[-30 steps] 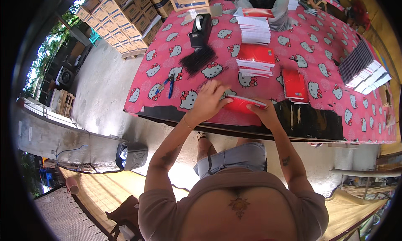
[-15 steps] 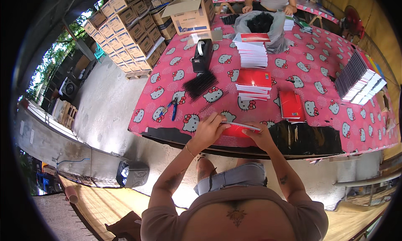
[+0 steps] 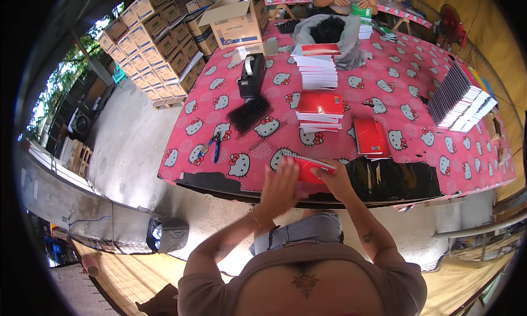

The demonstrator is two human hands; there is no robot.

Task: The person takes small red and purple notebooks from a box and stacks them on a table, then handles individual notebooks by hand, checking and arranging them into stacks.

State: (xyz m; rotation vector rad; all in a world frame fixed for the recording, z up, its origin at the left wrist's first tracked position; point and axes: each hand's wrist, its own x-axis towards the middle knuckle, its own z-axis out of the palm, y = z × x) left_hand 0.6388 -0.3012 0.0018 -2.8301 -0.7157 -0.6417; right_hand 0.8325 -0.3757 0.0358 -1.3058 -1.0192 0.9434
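Observation:
A red spiral notebook (image 3: 308,169) lies tilted at the near edge of the table, its coil edge facing away from me. My right hand (image 3: 336,180) grips its right end, thumb on top of the cover. At the notebook's left end is my left hand (image 3: 281,187), blurred by motion, with fingers stretched out and not wrapped round anything. Just beyond are a stack of red notebooks (image 3: 319,108) and a smaller red pile (image 3: 371,136). Blue-handled pliers (image 3: 216,147) and a bundle of black binding coils (image 3: 250,114) lie to the left.
A black tape dispenser (image 3: 252,77), another notebook stack (image 3: 317,69) and a plastic-lined bin of black coils (image 3: 328,30) stand farther back. Notebooks pile up at right (image 3: 464,99). Cartons (image 3: 151,47) are stacked left. A co-worker (image 3: 345,0) sits across, holding a green notebook.
My left hand has let go of the notebook's left end and shifted toward me; the red cover now shows more. Across the table, the co-worker has lifted a green notebook.

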